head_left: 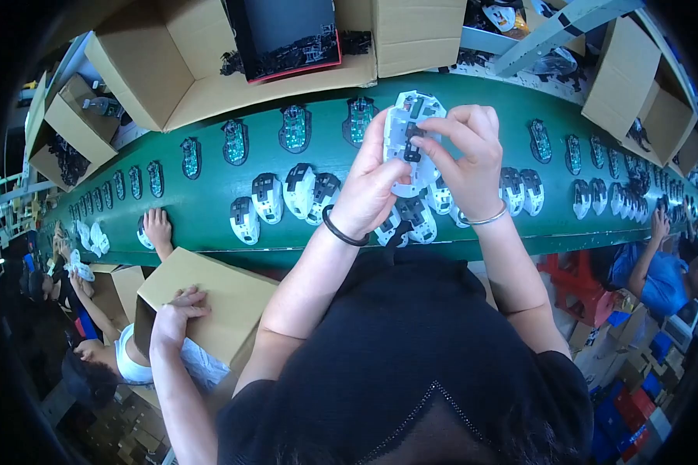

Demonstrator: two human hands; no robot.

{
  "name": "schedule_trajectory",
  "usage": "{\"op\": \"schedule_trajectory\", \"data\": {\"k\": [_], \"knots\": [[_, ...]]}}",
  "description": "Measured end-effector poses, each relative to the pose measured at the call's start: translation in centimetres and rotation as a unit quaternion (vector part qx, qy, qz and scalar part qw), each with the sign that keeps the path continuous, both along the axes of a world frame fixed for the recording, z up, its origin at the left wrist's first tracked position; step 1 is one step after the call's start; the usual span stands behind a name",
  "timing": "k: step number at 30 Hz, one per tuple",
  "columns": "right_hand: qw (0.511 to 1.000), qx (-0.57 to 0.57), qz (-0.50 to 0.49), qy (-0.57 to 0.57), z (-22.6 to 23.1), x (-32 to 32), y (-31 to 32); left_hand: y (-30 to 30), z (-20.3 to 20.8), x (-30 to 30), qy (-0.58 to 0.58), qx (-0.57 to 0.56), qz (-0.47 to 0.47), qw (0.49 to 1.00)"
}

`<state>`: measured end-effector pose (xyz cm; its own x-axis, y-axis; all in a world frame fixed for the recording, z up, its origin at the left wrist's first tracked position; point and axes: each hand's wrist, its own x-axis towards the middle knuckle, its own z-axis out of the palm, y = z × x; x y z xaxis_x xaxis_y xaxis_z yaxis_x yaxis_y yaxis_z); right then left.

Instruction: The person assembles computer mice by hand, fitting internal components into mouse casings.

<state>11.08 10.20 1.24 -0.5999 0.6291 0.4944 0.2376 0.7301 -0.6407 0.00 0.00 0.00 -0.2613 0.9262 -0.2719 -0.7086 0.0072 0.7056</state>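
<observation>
**White shell held over green belt, both hands engaged**

White mouse shell [408, 139] raised above the middle of the green conveyor belt [209, 201], underside up, a small black part seated near its centre. Left hand [368, 186] closed round the shell's left edge, thumb along the rim, black band at the wrist. Right hand [465, 159] curled, fingertips pinched on the black part, silver bangle at the wrist. Directly below, near the belt's near edge, a row of white-and-black shells [302, 194] lying loose. Along the belt's far edge, a row of green circuit boards [295, 128], spaced apart. Beyond the far edge, open cardboard boxes [155, 70], one holding a dark tray. At the near edge, left, a co-worker's hand [157, 229] resting on the belt; another on a cardboard box [209, 298].
</observation>
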Motion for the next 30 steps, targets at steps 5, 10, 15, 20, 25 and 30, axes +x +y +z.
{"op": "schedule_trajectory", "data": {"k": [5,10,15,20,25,30], "knots": [[0.997,0.081,-0.015,-0.007,0.1,-0.3,0.4,0.6,0.0,-0.3,0.046,-0.004,0.015,0.999],[0.996,0.081,-0.031,-0.001,-0.6,-0.7,-0.3,0.2,0.1,0.4,0.122,-0.021,0.028,0.992],[0.999,0.029,0.008,-0.013,-0.3,-0.4,-1.1,-0.3,-1.0,0.7,0.225,-0.037,0.053,0.972],[0.992,-0.119,0.020,0.041,-0.2,0.4,-1.6,-0.8,-0.4,1.5,0.175,-0.040,0.062,0.982],[0.917,-0.386,0.049,0.092,-1.5,1.3,-2.6,-0.6,-0.2,2.6,0.201,-0.011,0.105,0.974],[0.917,-0.383,0.083,0.077,-1.8,1.4,-2.3,-0.6,0.3,3.7,0.259,-0.011,0.129,0.957]]}}
